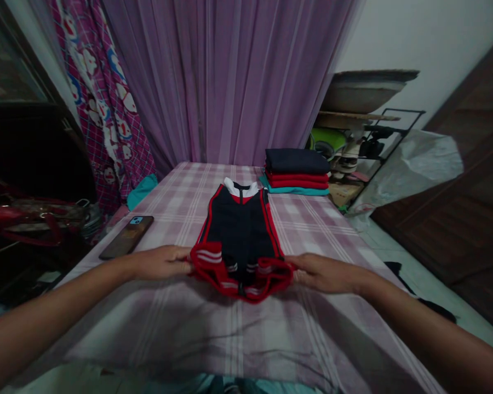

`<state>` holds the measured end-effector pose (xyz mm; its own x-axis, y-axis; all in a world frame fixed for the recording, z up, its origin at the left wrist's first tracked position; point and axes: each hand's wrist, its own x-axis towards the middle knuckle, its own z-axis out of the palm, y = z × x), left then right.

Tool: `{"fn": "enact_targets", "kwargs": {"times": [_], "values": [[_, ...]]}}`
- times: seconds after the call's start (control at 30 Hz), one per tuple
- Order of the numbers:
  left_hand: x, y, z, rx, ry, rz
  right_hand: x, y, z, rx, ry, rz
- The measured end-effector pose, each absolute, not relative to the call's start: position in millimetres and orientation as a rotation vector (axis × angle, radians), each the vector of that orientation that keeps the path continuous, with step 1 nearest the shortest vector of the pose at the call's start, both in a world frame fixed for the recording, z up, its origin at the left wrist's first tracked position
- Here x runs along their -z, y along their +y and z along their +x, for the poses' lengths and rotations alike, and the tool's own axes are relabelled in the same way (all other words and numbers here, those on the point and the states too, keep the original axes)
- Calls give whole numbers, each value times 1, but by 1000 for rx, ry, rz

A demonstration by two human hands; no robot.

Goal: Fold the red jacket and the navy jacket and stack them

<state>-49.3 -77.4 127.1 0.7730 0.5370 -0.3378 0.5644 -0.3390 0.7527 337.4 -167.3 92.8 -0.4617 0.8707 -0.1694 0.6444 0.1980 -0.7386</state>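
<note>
Jacket (235,227), dark with red trim, lies on a checked tablecloth (172,323), its red hem (252,297) nearest the person. The left hand (164,261) and right hand (328,272) each hold one side of that hem, fingers narrowed on the fabric. The step looks like folding the hem upward; the next move calls for level, even grips. Beyond are a phone (127,238), the white collar (231,187), folded clothes (298,171) and a purple curtain (238,82).

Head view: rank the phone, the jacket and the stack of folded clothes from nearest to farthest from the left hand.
1. Jacket: nearest, its red hem in the left hand's fingers.
2. Phone: lying on the checked cloth, just left of that hand.
3. Stack of folded clothes: farthest, at the far right.
</note>
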Motion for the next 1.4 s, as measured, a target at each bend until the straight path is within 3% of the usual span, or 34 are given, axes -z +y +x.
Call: {"fn": "enact_targets", "kwargs": {"times": [0.13, 0.23, 0.5, 0.73, 0.87, 1.0, 1.23, 1.4], "values": [[-119, -13, -13, -402, 1016, 1970, -86, -95, 325, -955, -1872, -1476], [-97, 16, 15, -700, 1275, 1815, -63, -61, 303, -576, -1509, -1885], [-40, 18, 18, -850, 1315, 1725, -28, -54, 298, -333, -1386, -2050], [-36, 27, 20, -541, 1633, 1992, -37, -61, 296, -249, -1490, -2322], [-51, 16, 22, -644, 1773, 2183, -52, -68, 295, -15, -1552, -2118], [-60, -5, 32, -810, 1540, 2569, -59, -72, 281, 190, -1865, -1735], [-24, -3, 43, -361, 1218, 2707, -25, -64, 274, -145, -2156, -1897], [-26, -12, 7, -609, 1114, 2718, -28, -92, 291, -48, -2062, -1734]]}}
